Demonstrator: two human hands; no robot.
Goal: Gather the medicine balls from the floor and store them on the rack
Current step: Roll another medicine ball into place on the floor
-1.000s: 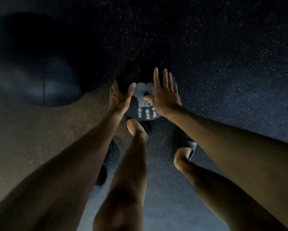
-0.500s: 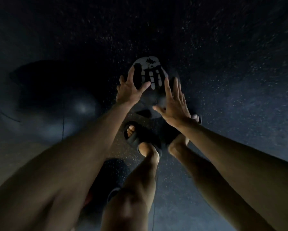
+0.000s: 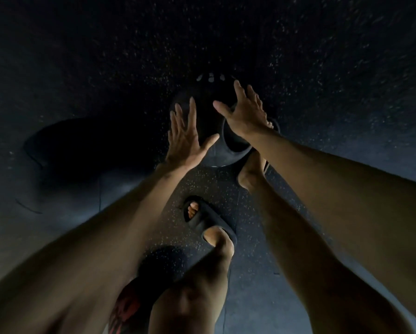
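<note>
A black medicine ball (image 3: 208, 102) with white markings along its far top lies on the dark speckled floor ahead of my feet. My left hand (image 3: 186, 138) reaches toward its near left side with fingers spread and straight. Over the ball's right side, my right hand (image 3: 244, 112) is also spread with straight fingers. In this dim light I cannot tell whether either palm touches the ball. The ball's lower part is hidden behind my hands and my right foot.
My left foot in a black slide sandal (image 3: 207, 220) stands on the floor (image 3: 322, 56) below the ball; my right foot (image 3: 250, 169) steps forward beside it. A large dark rounded shape (image 3: 64, 153) lies on the floor to the left.
The ball has rolled away from me, its white print turning toward the far top. Both hands followed it forward, and my right foot stepped ahead.
</note>
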